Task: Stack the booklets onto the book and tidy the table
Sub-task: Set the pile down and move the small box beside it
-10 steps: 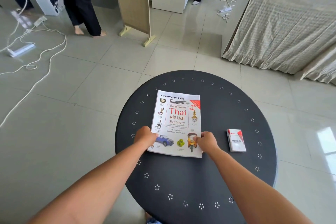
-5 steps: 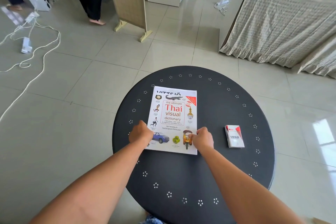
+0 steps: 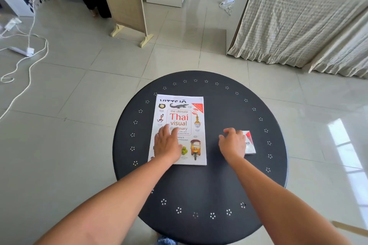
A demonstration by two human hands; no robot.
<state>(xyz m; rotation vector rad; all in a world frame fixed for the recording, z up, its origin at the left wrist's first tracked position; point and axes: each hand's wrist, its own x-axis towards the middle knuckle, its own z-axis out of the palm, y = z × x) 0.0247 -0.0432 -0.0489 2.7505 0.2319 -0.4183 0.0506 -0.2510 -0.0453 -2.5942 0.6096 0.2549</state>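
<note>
Pressing your left hand (image 3: 167, 145) flat on the dictionary (image 3: 180, 129), fingers spread and open with nothing gripped, looks like a way of pinning the stack so it will not slide on the smooth black table (image 3: 199, 185) while the other hand works. Your right hand (image 3: 233, 144) lies over the left part of the small red-and-white pack (image 3: 250, 143), fingers curled down at its near edge; whether they have closed on it you cannot tell from here, since the hand hides the contact. The pack lies to the right of the dictionary, apart from it, so it reads as the loose item left to tidy. The dictionary lies left of the table's centre, cover up, its long edges running away from you. It is a white softcover with red title lettering and small pictures: a crocodile, a tuk-tuk, green fruit. Behind its far edge a white strip with dark capital letters shows, so at least one sheet or booklet (image 3: 179, 99) lies beneath it, slightly offset. From that, you would judge the stacking nearly settled but not squared.
</note>
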